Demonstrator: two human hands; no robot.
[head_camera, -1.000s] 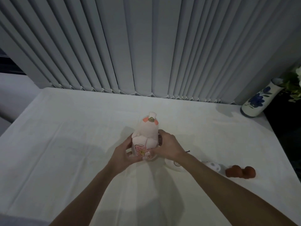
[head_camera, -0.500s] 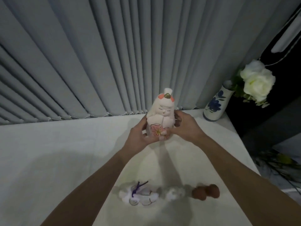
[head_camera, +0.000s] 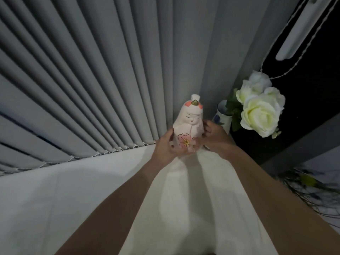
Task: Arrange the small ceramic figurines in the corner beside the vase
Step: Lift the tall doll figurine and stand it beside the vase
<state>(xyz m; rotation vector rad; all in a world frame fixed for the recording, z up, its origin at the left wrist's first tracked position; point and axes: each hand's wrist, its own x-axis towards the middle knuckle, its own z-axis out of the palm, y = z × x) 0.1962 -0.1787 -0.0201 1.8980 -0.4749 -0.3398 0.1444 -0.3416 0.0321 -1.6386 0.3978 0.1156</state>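
Observation:
A pale pink ceramic doll figurine (head_camera: 189, 122) with a painted flower on its front stands upright between my hands at the table's far right corner. My left hand (head_camera: 165, 146) grips its left side and base. My right hand (head_camera: 214, 137) holds its right side. Whether its base touches the table is hidden by my fingers. Just behind and to the right stands the white vase with blue painting (head_camera: 221, 116), partly covered by my right hand, with white roses (head_camera: 259, 111) leaning out of it.
The table has a white cloth (head_camera: 73, 190). Grey vertical blinds (head_camera: 110, 80) hang along its far edge. The table's right edge runs under my right forearm, with dark floor and some greenery (head_camera: 309, 183) beyond it.
Both hands carried the doll figurine from the middle of the table toward the far right corner, close to the vase. The other figurines lying on the cloth have left the view.

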